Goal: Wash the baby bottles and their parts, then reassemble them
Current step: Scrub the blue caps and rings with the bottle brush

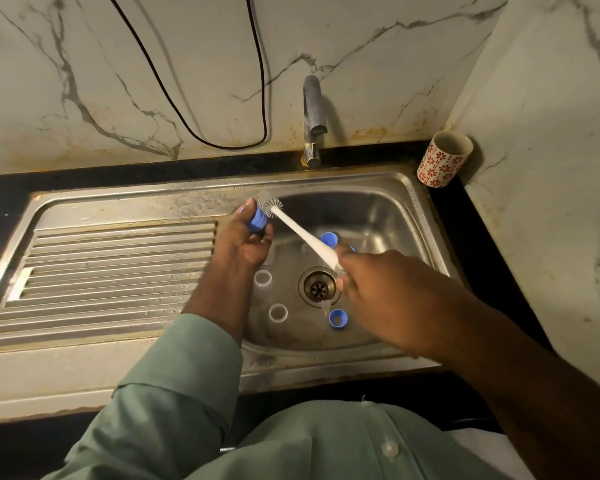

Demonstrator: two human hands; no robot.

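Steel sink (388,188) with ribbed drainboard (111,278), set in a dark worktop (471,237) below marble-patterned walls; tap (312,123) behind, patterned cup (442,159) at right. Left hand (243,242) grips a blue cap (258,218); right hand (371,282) grips a white brush (300,233), bristles at the cap. Blue and clear parts lie around the drain (318,288).

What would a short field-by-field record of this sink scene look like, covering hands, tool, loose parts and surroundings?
left hand: holds a blue plastic bottle part over the steel sink
right hand: grips the white-handled bottle brush
brush head: at the opening of the held part
blue parts in basin: one behind the brush handle, one near the drain
clear rings in basin: two
tap: no water stream visible
counter: red-flowered cup at the sink's right rear corner
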